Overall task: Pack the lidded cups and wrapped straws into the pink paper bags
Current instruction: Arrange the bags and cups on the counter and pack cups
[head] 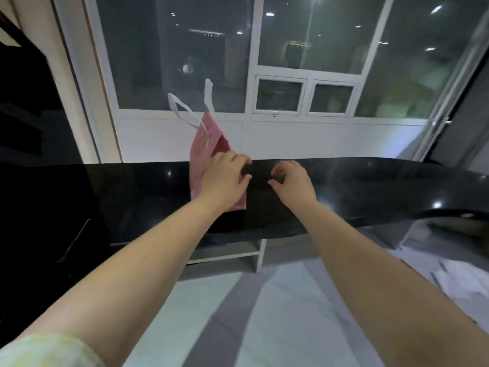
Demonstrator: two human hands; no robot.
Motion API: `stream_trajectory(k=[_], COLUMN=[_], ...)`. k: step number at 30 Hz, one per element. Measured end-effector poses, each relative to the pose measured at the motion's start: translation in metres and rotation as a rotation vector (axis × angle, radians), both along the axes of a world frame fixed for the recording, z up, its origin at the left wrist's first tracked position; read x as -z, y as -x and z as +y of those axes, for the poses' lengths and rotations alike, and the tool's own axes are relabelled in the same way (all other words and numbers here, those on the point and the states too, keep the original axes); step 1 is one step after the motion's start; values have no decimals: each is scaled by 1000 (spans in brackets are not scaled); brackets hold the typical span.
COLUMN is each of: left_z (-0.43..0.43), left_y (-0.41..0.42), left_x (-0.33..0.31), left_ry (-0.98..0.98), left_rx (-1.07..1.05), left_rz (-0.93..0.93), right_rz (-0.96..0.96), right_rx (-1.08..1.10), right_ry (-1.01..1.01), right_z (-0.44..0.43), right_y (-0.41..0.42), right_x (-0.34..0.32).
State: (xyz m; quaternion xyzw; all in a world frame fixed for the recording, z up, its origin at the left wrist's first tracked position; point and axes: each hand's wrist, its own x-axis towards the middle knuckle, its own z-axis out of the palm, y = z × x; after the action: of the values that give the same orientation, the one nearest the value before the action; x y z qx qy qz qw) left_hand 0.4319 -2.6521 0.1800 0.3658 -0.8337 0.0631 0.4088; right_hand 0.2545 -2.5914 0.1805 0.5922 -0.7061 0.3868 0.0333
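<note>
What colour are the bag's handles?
White handles on the pink paper bag; the head view shows them best.

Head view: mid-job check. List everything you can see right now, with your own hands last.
pink paper bag: one, pink, upright on the counter's far edge
bag handles: two, white, sticking up from the bag
counter: one, glossy black, across the middle
window: white-framed, behind the counter
shelf: one, white, under the counter
crumpled white material: lower right, kind unclear
cups, straws: none in view
left hand: on the bag's side, grip unclear
right hand: over the counter beside the bag, fingers loosely curled, nothing seen in it
sleeve: pale yellow-green, left arm
</note>
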Motion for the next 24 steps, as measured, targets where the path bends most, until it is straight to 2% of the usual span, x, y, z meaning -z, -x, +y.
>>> stream_trajectory(k=[5, 11, 16, 24], left_z=[27, 103, 216, 460], left_y=[84, 197, 279, 369], left_x=[-23, -77, -88, -61], left_ry=[49, 161, 216, 323], left_rx=[135, 355, 584, 897], left_rz=[-238, -267, -232, -304], right_rz=[186, 282, 325, 368], right_rx=[205, 490, 711, 1014], right_ry=[-82, -57, -62, -209], right_z=[76, 205, 336, 597], right_y=[64, 145, 187, 205], right_x=[-28, -80, -89, -68])
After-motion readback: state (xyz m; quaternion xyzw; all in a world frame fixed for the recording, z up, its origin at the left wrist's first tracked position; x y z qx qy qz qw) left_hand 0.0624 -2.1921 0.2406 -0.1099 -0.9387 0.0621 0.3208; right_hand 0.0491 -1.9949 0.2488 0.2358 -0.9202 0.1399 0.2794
